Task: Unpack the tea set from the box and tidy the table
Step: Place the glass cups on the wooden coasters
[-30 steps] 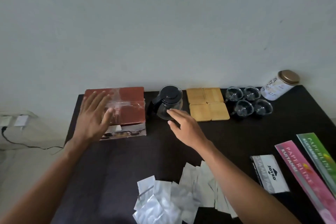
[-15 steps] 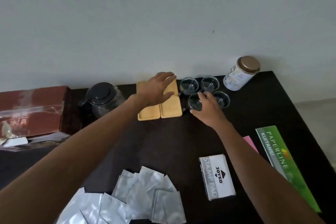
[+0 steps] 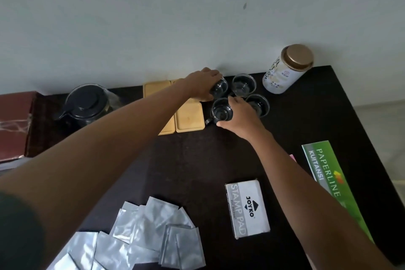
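Observation:
Several small glass cups stand in a cluster at the table's back. My left hand (image 3: 202, 85) reaches across the wooden coasters (image 3: 189, 117) and grips the back-left cup (image 3: 219, 88). My right hand (image 3: 240, 117) is closed around the front-left cup (image 3: 221, 111). Two more cups, the back-right cup (image 3: 243, 84) and the front-right cup (image 3: 259, 104), stand untouched beside them. A glass teapot with a black lid (image 3: 88, 104) sits to the left. The red tea set box (image 3: 14, 125) lies at the far left edge.
A white canister with a bronze lid (image 3: 285, 70) stands at the back right by the wall. A Joyko stamp pad box (image 3: 247, 209) and a green Paperline receipt book (image 3: 326, 180) lie on the right. Silver foil sachets (image 3: 142, 230) are scattered at the front of the dark table (image 3: 197, 160).
My left hand left the box, crossed the coasters and took the back-left cup. My right hand moved from the teapot to the front-left cup. The view swung right.

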